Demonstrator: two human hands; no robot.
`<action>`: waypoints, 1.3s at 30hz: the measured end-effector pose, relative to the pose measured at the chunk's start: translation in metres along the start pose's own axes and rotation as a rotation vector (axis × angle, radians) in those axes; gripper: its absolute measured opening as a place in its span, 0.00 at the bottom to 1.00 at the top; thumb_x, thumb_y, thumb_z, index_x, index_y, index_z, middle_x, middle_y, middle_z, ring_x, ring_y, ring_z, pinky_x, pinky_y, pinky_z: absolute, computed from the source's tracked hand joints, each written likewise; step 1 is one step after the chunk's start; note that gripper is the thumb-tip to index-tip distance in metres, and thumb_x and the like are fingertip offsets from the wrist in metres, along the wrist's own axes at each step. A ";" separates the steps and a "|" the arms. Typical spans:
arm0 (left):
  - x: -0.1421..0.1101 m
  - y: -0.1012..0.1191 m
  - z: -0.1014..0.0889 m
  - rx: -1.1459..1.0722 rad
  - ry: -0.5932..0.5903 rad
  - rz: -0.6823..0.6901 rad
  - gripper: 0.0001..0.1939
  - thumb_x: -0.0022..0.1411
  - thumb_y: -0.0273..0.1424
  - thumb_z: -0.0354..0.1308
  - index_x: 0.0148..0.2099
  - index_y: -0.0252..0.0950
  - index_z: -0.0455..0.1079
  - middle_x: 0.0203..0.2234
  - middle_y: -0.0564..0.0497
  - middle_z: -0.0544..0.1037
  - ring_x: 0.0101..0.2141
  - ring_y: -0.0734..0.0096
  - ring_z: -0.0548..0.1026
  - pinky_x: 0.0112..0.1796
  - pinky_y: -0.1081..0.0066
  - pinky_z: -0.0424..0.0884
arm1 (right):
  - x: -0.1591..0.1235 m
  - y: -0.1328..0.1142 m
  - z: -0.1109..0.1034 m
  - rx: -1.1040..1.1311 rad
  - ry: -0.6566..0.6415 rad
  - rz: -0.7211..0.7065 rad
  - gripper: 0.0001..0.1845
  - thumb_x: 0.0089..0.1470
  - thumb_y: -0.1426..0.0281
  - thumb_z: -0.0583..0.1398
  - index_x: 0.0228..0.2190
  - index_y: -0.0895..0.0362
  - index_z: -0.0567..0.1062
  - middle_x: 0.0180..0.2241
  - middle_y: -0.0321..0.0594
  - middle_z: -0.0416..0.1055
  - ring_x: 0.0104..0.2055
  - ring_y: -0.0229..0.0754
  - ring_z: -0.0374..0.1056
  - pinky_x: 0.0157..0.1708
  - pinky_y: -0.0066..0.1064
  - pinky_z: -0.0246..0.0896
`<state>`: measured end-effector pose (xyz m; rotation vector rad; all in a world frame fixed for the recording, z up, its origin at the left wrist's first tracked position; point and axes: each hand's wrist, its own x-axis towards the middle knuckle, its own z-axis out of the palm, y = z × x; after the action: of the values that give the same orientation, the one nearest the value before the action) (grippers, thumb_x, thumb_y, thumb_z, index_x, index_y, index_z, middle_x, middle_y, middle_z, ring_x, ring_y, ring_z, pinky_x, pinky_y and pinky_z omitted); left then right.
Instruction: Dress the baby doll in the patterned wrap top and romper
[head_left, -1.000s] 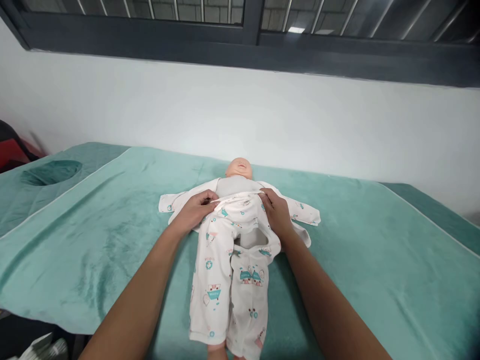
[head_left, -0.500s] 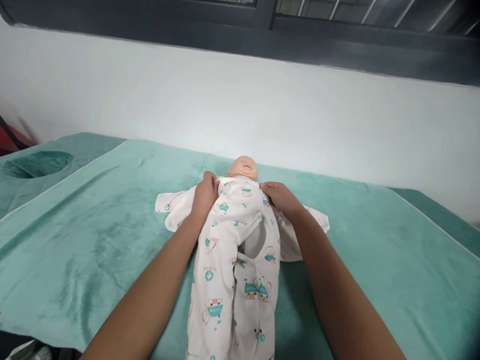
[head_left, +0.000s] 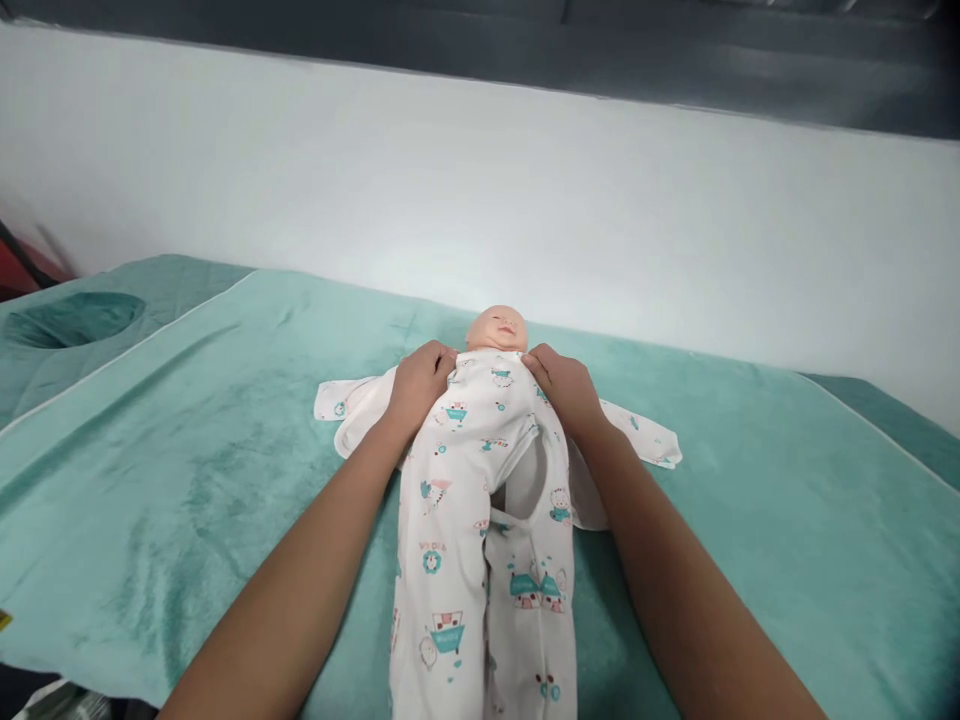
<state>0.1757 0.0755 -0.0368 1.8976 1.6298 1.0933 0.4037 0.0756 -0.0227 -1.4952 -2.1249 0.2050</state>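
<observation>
A baby doll (head_left: pixel 498 328) lies on its back on a teal towel (head_left: pixel 187 430), head toward the wall. White printed trousers (head_left: pixel 480 560) cover its legs and body up to the chest. A white printed shirt (head_left: pixel 637 440) lies spread open under it, sleeves out to both sides. My left hand (head_left: pixel 420 382) is closed on the top edge of the trousers at the doll's left shoulder side. My right hand (head_left: pixel 562 388) grips the same edge on the other side, just below the chin.
A white wall (head_left: pixel 480 220) rises right behind the bed, with a dark window frame (head_left: pixel 675 70) above. At the far left the bed has a darker teal cover with a face hole (head_left: pixel 71 318). A red object (head_left: pixel 15 272) shows at the left edge.
Both hands have pulled the trousers' top edge up from the doll's waist to just under its chin. The view has tilted down slightly.
</observation>
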 end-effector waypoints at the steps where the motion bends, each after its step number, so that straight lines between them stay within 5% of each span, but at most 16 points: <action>1: 0.000 0.000 0.000 0.025 0.004 -0.023 0.14 0.67 0.37 0.46 0.32 0.39 0.66 0.36 0.48 0.79 0.37 0.61 0.75 0.39 0.64 0.68 | 0.004 0.000 0.000 -0.049 0.000 0.025 0.21 0.66 0.53 0.44 0.32 0.52 0.67 0.26 0.38 0.71 0.28 0.46 0.65 0.29 0.32 0.51; 6: 0.003 -0.009 0.003 0.146 0.067 0.050 0.11 0.68 0.31 0.45 0.41 0.37 0.69 0.39 0.44 0.77 0.42 0.59 0.74 0.44 0.63 0.69 | 0.020 -0.002 0.002 -0.113 -0.012 0.075 0.18 0.64 0.56 0.46 0.29 0.52 0.64 0.24 0.38 0.67 0.26 0.45 0.60 0.27 0.32 0.45; 13: -0.002 -0.015 0.007 0.388 0.081 0.072 0.09 0.67 0.27 0.47 0.43 0.35 0.68 0.53 0.39 0.71 0.51 0.52 0.70 0.48 0.57 0.67 | 0.009 0.001 0.011 0.209 0.079 0.203 0.17 0.58 0.54 0.55 0.26 0.53 0.65 0.26 0.34 0.69 0.29 0.42 0.63 0.30 0.32 0.52; 19: -0.017 -0.016 0.002 0.387 0.079 0.117 0.10 0.63 0.22 0.49 0.44 0.38 0.67 0.43 0.44 0.76 0.44 0.54 0.73 0.42 0.59 0.68 | -0.012 0.006 0.016 0.319 0.286 0.090 0.05 0.56 0.66 0.56 0.34 0.53 0.70 0.43 0.40 0.73 0.47 0.46 0.67 0.48 0.39 0.59; 29: -0.034 -0.016 -0.003 0.082 0.255 0.217 0.10 0.60 0.21 0.49 0.35 0.39 0.68 0.42 0.47 0.76 0.47 0.60 0.71 0.48 0.62 0.66 | -0.064 -0.004 0.009 0.379 0.412 0.035 0.03 0.57 0.68 0.59 0.33 0.52 0.72 0.43 0.40 0.72 0.48 0.45 0.67 0.50 0.40 0.60; 32: -0.040 -0.009 -0.005 -0.037 0.263 0.182 0.08 0.64 0.26 0.51 0.41 0.40 0.70 0.41 0.49 0.75 0.45 0.63 0.72 0.47 0.63 0.67 | -0.067 -0.009 0.009 0.479 0.392 0.072 0.06 0.58 0.64 0.59 0.37 0.52 0.74 0.42 0.39 0.72 0.45 0.44 0.68 0.48 0.38 0.62; 35: -0.042 -0.005 -0.007 -0.094 0.145 0.168 0.09 0.66 0.34 0.52 0.44 0.40 0.72 0.41 0.49 0.75 0.42 0.65 0.73 0.44 0.66 0.68 | -0.056 -0.010 0.009 0.496 0.311 0.085 0.11 0.59 0.62 0.57 0.42 0.52 0.74 0.45 0.41 0.73 0.47 0.44 0.68 0.49 0.38 0.62; 39: -0.039 -0.002 -0.010 -0.085 0.060 0.089 0.11 0.66 0.40 0.53 0.40 0.39 0.71 0.36 0.50 0.76 0.36 0.66 0.72 0.40 0.66 0.68 | -0.026 -0.008 0.003 0.438 0.161 0.102 0.13 0.57 0.61 0.57 0.40 0.53 0.75 0.45 0.42 0.74 0.47 0.45 0.68 0.49 0.39 0.60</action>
<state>0.1666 0.0366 -0.0438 1.9150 1.5183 1.2464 0.4021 0.0498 -0.0304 -1.3091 -1.7384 0.5315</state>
